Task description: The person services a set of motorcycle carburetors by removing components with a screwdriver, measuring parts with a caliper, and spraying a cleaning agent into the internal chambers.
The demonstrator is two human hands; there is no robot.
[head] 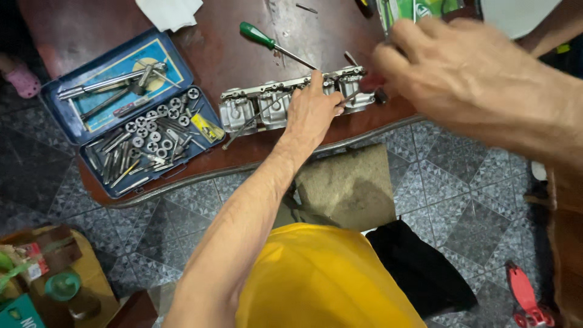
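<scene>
A grey cast-metal part (255,106) with several round ports lies along the near edge of a dark red wooden table (218,54). My left hand (313,110) rests on top of it, fingers curled over its far side. My right hand (449,67) comes in from the right, blurred, fingers pinched on the red handle (371,82) of a thin screwdriver. Its long shaft (243,129) slants down-left across the metal part. A green-handled screwdriver (258,35) lies loose on the table behind the part.
An open blue metal case (91,64) of taps, dies and wrenches sits at the table's left. White paper (170,11) lies at the back. Below the table edge are patterned floor tiles, a brown mat (349,185), black cloth (419,267) and a red object (525,297).
</scene>
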